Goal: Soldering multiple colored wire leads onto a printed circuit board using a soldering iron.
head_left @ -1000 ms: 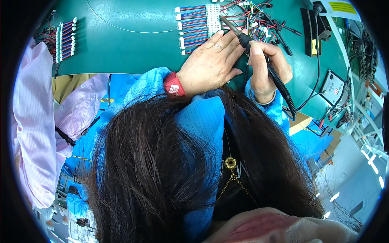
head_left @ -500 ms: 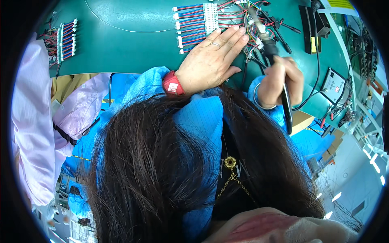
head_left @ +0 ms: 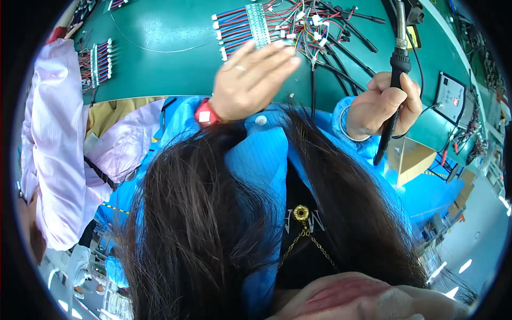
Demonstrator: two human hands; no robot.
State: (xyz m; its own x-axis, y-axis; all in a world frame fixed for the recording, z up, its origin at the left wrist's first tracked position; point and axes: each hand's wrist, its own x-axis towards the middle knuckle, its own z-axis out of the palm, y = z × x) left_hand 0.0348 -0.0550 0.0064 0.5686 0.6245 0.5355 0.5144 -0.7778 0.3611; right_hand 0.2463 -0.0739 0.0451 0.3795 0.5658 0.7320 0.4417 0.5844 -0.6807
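Note:
My right hand (head_left: pixel 386 104) is wrapped round the black handle of a soldering iron (head_left: pixel 400 63). The iron's metal end points away from me, right of the wiring and apart from it. My left hand (head_left: pixel 253 82), slightly blurred, is open with fingers stretched out, at the near edge of a pale green circuit board strip (head_left: pixel 258 25). Its fingertips overlap the lower wires in view; whether they touch I cannot tell. Red, blue and black leads with white plugs run from the board's left side. A tangle of coloured wires (head_left: pixel 309 33) with white connectors and black cables spreads on its right.
The green work mat (head_left: pixel 170 74) carries a thin curved strand of wire (head_left: pixel 160 52). Another wired board strip (head_left: pixel 95 64) lies at left, beside a co-worker's pale lilac sleeve (head_left: pixel 56 138). At right are a soldering station (head_left: pixel 450 97), its cord, and a cardboard box (head_left: pixel 413 160) below the table edge.
My right hand has moved right, taking the soldering iron away from the wires. My left hand has drawn back toward me and left. The wired board sits slightly farther left in view.

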